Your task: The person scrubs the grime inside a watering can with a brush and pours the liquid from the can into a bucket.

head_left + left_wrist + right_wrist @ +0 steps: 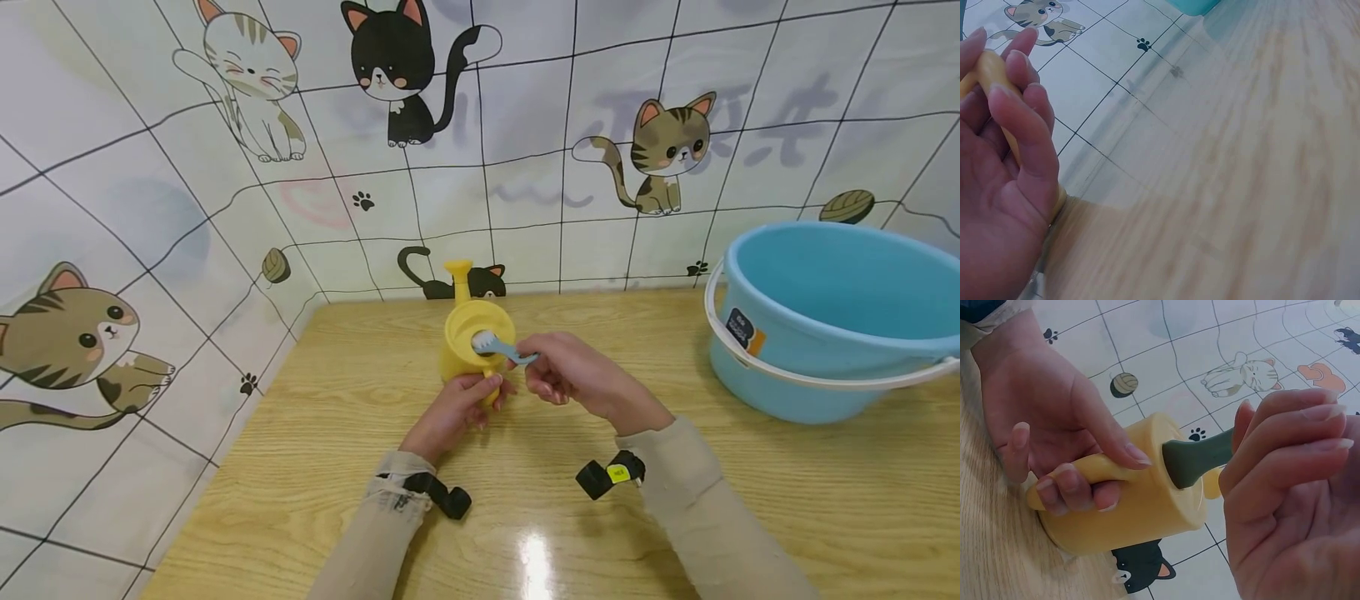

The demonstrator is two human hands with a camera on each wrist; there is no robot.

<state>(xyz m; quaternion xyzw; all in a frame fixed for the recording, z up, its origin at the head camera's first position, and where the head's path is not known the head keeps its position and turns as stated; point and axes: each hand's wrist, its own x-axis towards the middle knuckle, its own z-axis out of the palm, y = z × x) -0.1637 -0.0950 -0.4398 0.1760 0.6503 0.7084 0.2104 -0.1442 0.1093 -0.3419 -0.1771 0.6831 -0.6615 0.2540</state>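
Head view: one yellow watering can (458, 343) stood on wood-grain table (360, 375), left hand (459, 408) at six o'clock, fingers curled round can's handle (1105, 469). One blue brush (507, 350), white bristles (484, 340), partly blocked can's opening; right hand (573, 375), four o'clock, pinched brush. One blue bucket (795, 346) stood well apart, three o'clock. Five printed cats (675, 154) lined wall (525, 187), nine o'clock round to two; can hid part of one.

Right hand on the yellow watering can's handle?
No, the left hand grips the watering can handle; the right hand holds a blue tool.
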